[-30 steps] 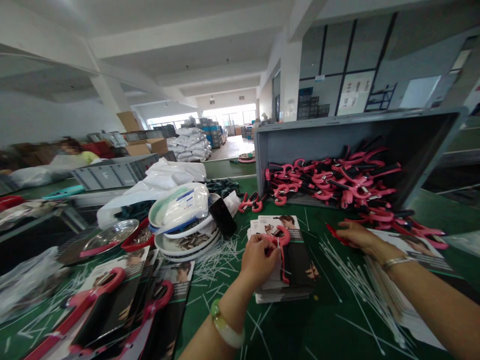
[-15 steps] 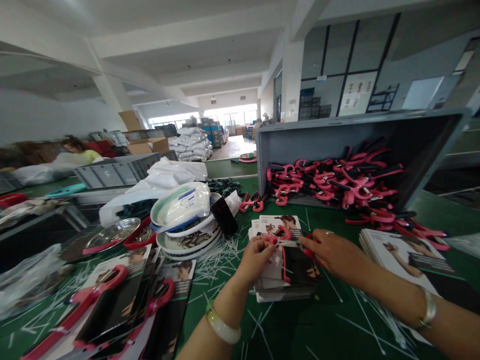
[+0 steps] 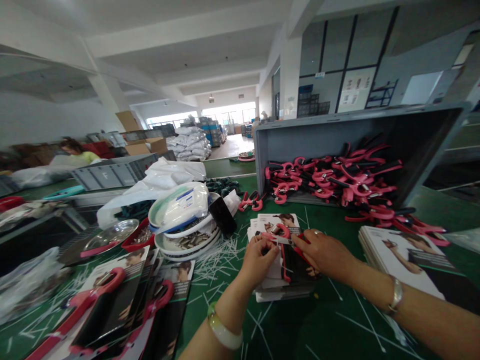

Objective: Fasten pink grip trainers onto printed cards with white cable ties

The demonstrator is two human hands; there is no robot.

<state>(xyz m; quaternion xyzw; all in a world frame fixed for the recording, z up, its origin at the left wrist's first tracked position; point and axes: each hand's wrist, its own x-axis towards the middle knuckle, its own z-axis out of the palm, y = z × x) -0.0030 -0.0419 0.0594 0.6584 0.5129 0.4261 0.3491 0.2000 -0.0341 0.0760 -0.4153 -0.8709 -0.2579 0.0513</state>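
A pair of pink-and-black pliers (image 3: 283,230) lies on the top card of a printed card stack (image 3: 285,296) in front of me. My left hand (image 3: 260,257) is closed in a pinch at the pliers' pink part; what sits between its fingertips is too small to make out. From the right, my right hand (image 3: 323,251) grips red-handled scissors (image 3: 299,245), their metal blades pointing at my left fingertips. Thin white cable ties (image 3: 221,257) are strewn on the green table around the stack.
A grey crate (image 3: 352,120) on its side spills many pink pliers (image 3: 333,180). Another card stack (image 3: 408,260) stands right. Left are carded pliers (image 3: 97,295), stacked bowls (image 3: 187,242) of metal parts, and a dark phone-like object (image 3: 223,216). A person (image 3: 77,150) sits beyond another grey crate (image 3: 116,172).
My right hand and the scissors have shifted slightly left, closer to my left fingertips. The left hand keeps its pinch with hardly any movement. The view has tilted a little.
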